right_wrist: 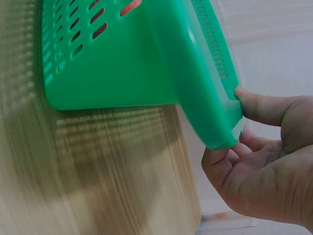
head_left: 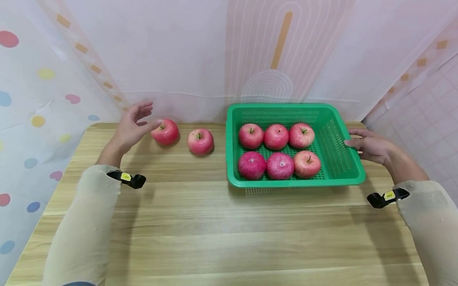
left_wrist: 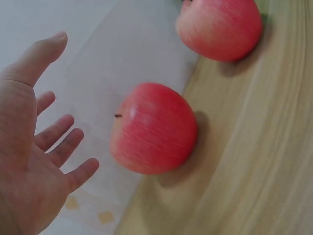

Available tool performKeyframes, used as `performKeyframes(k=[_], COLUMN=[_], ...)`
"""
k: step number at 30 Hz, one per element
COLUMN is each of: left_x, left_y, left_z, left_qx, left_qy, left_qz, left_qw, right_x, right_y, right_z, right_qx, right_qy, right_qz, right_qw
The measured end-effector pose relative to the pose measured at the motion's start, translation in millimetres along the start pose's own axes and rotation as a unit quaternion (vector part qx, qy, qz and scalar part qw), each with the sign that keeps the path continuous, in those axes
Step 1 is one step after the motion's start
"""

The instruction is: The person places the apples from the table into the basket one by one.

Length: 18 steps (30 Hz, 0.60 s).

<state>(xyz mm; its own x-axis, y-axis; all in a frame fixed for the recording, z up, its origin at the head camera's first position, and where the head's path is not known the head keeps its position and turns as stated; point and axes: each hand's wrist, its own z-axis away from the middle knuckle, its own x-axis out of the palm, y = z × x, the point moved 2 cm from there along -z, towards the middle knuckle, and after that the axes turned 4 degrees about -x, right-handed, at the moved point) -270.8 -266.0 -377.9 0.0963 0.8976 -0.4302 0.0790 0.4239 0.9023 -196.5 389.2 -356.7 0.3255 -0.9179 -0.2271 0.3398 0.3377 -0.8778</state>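
My left hand is at the left, fingers spread, beside a red apple on the table. In the left wrist view a gap shows between the fingers and that apple. A second apple sits a little to its right. The green plastic basket holds two rows of apples: three lighter red ones behind, and in front two darker ones and a paler one. My right hand grips the basket's right rim, thumb on top and fingers curled beneath, as the right wrist view shows.
The wooden table backs onto a wall covered with pale patterned sheeting. A sheet with coloured dots hangs at the left. The basket stands near the table's back right corner.
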Motion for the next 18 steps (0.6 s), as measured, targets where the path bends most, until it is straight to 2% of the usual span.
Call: performKeyframes(k=[10,18], left_x=[6.7,15.8], left_y=[-26.6,-38.1], left_z=[-4.6,-9.3], left_qx=[-0.04,-0.056], left_qy=[-0.014,-0.012], left_qz=[0.027,0.039], left_qw=[0.9987,0.9976], right_x=[1,2], right_y=[-3,-4], right_z=[1,2], right_qx=[0.001,0.009], right_qy=[0.001,0.003], right_qz=[0.0,-0.007], right_qw=[1.0,1.0])
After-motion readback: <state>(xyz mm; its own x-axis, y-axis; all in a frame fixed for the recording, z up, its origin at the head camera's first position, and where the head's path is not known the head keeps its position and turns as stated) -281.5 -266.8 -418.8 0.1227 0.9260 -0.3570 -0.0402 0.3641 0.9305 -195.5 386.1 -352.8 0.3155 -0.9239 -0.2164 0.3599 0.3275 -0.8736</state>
